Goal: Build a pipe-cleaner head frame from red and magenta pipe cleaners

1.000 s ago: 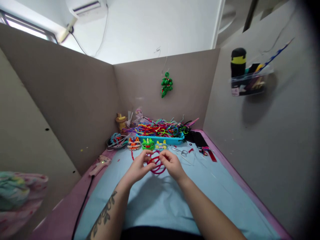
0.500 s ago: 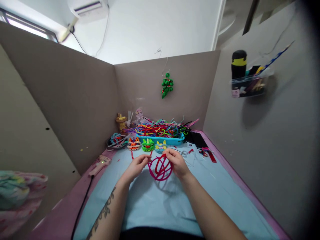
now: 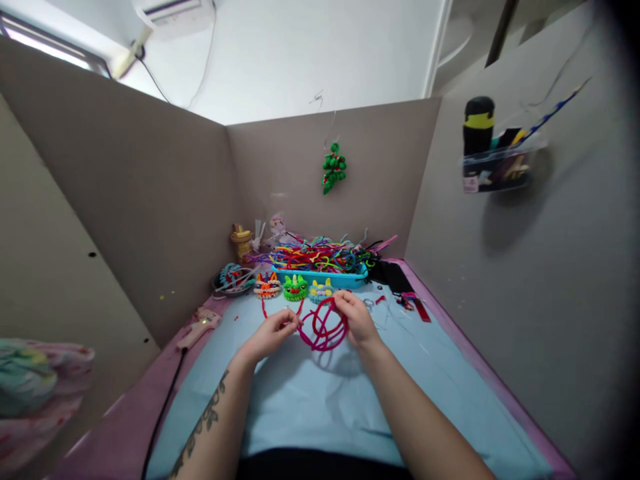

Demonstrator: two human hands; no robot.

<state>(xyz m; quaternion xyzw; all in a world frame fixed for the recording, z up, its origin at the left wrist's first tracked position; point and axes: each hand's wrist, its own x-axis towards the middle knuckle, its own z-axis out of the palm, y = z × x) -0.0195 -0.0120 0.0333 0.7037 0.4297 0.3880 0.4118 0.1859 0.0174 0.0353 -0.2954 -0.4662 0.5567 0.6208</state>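
A loose coil of magenta and red pipe cleaners (image 3: 325, 345) hangs between my hands above the blue table cover (image 3: 320, 407). My right hand (image 3: 356, 319) pinches the coil at its upper right. At the left side of the coil, the fingers of my left hand (image 3: 278, 329) are closed on a magenta strand. Just beyond my hands stand three small fuzzy animal-head figures: an orange and white one (image 3: 267, 285), a green one (image 3: 295, 288) and a blue and yellow one (image 3: 321, 291). Red strands trail from the left figures toward me.
A blue tray (image 3: 340, 277) heaped with many-coloured pipe cleaners stands at the back. Scissors (image 3: 369, 303) lie behind my right hand. At left are a corded pink device (image 3: 200, 327) and a dark bowl (image 3: 233, 283). Grey partitions (image 3: 320, 200) surround the table.
The coil has risen slightly and swung to the right, its loops turning and spreading. My right hand has moved a little up and right; my left hand stays near its left side.
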